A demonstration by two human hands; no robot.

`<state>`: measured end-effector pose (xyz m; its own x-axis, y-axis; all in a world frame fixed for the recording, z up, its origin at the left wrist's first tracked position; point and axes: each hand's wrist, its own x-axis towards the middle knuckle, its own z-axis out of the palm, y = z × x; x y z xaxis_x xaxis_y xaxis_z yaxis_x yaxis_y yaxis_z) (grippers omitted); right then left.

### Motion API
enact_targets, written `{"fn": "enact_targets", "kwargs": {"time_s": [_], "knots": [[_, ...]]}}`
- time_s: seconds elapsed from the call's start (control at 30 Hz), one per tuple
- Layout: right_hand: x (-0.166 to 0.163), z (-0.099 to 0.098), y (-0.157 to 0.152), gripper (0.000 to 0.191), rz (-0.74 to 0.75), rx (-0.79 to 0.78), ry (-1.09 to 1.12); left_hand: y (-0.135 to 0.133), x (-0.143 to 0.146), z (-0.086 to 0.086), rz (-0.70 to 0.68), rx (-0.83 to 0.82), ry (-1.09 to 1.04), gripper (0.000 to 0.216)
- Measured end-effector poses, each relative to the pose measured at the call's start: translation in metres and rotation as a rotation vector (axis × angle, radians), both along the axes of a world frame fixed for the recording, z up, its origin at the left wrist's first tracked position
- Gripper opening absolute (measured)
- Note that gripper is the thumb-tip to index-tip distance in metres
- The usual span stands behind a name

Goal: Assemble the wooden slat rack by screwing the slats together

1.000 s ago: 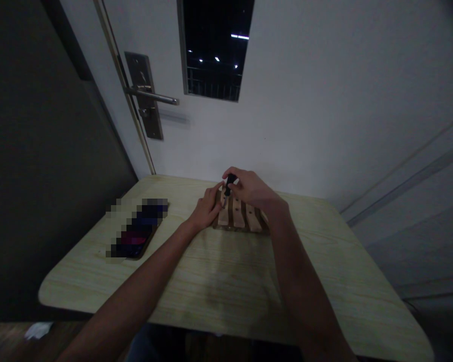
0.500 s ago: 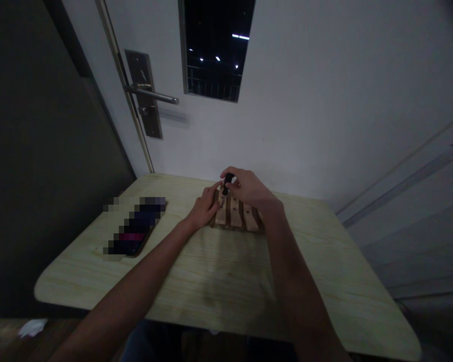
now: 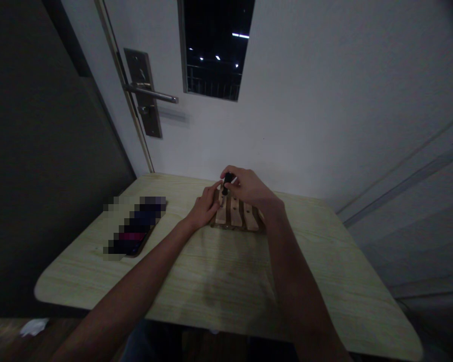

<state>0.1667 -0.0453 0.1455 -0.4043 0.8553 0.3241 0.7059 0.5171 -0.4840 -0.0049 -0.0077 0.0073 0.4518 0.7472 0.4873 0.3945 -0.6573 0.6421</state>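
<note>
A small wooden slatted piece lies on the far middle of the pale wooden table. My right hand is closed round the black handle of a screwdriver held upright over the piece's left slat. My left hand rests against the piece's left side, fingers curled and pinched near the screwdriver's tip. Whether anything sits between those fingers is hidden.
A phone, blurred out, lies on the table's left part. Behind the table stands a white door with a metal lever handle and a dark window. A scrap of white paper lies on the floor at lower left.
The hands and screwdriver stay in place on the wooden piece. The view has shifted slightly between the earliest frame and now.
</note>
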Motion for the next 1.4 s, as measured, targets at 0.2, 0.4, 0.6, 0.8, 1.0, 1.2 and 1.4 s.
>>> {"fn": "enact_targets", "kwargs": {"time_s": [0.2,0.4,0.6,0.8,1.0,1.2,1.4], "knots": [[-0.002,0.003,-0.001,0.012,0.025,0.031,-0.005,-0.001,0.001,0.000,0.017,-0.013,0.010,0.062],[-0.007,0.001,0.000,0.016,-0.161,0.095,-0.197,-0.002,0.001,0.002,0.030,-0.023,0.030,0.061],[-0.010,-0.006,0.000,0.035,-0.112,0.183,-0.279,-0.001,0.001,0.000,0.018,0.002,0.002,0.063],[-0.006,0.000,-0.001,0.019,0.003,0.152,-0.017,-0.002,0.001,0.001,0.023,-0.009,0.002,0.062],[-0.008,0.005,0.000,0.017,-0.064,0.162,0.030,0.001,0.001,-0.001,0.029,-0.011,0.023,0.063],[-0.012,0.003,0.002,0.011,-0.092,0.175,0.002,-0.001,0.001,0.002,0.019,-0.009,0.017,0.063],[-0.006,0.004,-0.004,0.034,-0.111,0.128,0.011,-0.002,0.001,0.003,0.024,-0.018,0.012,0.063]]}}
